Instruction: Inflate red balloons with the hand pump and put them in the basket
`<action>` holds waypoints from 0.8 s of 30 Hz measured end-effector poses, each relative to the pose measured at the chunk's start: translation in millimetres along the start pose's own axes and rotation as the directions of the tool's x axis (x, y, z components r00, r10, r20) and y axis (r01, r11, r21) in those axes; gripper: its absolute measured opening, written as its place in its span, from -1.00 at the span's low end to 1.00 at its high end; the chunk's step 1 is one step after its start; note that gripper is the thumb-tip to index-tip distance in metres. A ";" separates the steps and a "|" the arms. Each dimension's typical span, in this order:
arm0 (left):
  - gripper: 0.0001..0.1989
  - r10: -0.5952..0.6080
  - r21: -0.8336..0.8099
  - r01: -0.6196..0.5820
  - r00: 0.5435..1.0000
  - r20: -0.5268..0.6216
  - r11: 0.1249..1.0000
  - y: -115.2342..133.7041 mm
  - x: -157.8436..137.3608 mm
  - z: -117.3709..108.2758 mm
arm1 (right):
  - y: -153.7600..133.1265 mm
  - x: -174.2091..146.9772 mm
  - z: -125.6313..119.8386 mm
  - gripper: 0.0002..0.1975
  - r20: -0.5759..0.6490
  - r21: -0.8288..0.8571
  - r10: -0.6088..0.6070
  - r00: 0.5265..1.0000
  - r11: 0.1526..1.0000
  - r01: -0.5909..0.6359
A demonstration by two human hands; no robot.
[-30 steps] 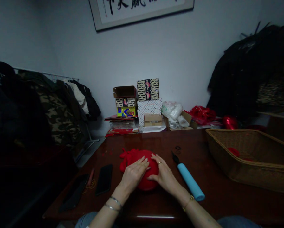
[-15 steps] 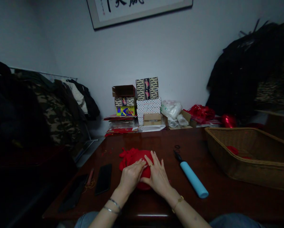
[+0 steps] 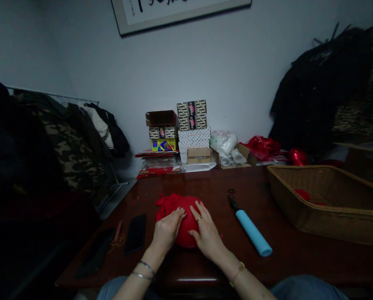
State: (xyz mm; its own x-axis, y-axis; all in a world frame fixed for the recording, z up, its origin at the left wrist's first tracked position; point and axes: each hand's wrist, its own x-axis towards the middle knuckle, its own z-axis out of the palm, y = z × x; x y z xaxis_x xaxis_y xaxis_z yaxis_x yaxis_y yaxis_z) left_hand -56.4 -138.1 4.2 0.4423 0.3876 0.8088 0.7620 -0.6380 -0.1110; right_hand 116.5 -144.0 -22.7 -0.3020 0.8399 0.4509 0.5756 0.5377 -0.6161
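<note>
A round red balloon [image 3: 185, 238] sits on the table in front of me. My left hand [image 3: 166, 231] is on its left side, fingers bunched together and curled against it. Across the balloon's right side lies my right hand [image 3: 207, 233], its fingers stretched out and spread, thumb apart. The fingertips of both hands cover part of the balloon's surface. Behind and to the left, touching the balloon, is a heap of limp red pieces [image 3: 167, 202] that look like uninflated balloons. To the right lies a light-blue hand pump [image 3: 253, 232] with a black nozzle.
A wicker basket [image 3: 330, 227] with a few red pieces stands at the right of the dark wooden table [image 3: 205, 183]. A black phone [image 3: 135, 234] and a dark flat item [image 3: 95, 253] lie left. Stacked boxes [image 3: 194, 143] stand beyond the far edge.
My hands have moved slightly apart on the balloon, the left one shifting left, so more of the balloon shows between them. The view has shifted a little.
</note>
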 end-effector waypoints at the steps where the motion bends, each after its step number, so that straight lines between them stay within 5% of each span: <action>1: -0.80 -0.013 0.018 0.013 1.000 -0.003 1.000 0.8 -1.6 0.4 | -1.2 -2.5 3.2 -0.17 0.010 -0.016 -0.028 1.000 0.999 0.028; 6: -0.82 -0.010 0.049 0.010 1.000 0.006 0.999 5.1 -7.2 -1.8 | -8.7 -1.3 10.9 0.01 0.051 -0.111 -0.017 0.999 0.994 0.022; 10: -0.80 0.066 0.000 -0.066 0.997 0.039 0.998 5.6 -1.7 -9.3 | -12.0 8.1 11.3 -0.12 -0.061 -0.107 0.091 0.994 0.989 -0.097; 13: -0.78 0.138 -0.041 -0.136 0.989 0.053 0.990 0.0 6.5 -13.6 | -11.9 13.0 7.7 -0.12 -0.002 0.005 0.076 0.997 0.997 -0.076; 20: -0.78 0.135 -0.179 -0.117 0.986 0.095 0.977 -12.5 6.7 4.4 | 3.7 16.3 -5.5 0.26 0.137 0.159 0.049 0.989 0.985 -0.070; 24: -0.79 0.059 -0.173 -0.044 0.995 0.086 0.984 -11.8 2.5 13.0 | 30.6 20.8 -20.3 0.00 0.122 0.084 0.021 0.992 0.996 -0.031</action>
State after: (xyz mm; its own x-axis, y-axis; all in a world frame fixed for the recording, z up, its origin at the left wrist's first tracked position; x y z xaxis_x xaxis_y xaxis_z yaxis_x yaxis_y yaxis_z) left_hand -58.2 -120.9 0.0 0.5255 0.4048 0.7483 0.6488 -0.7596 -0.0448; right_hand 143.3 -111.6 -19.1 -0.3806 0.8535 0.3560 0.5191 0.5158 -0.6816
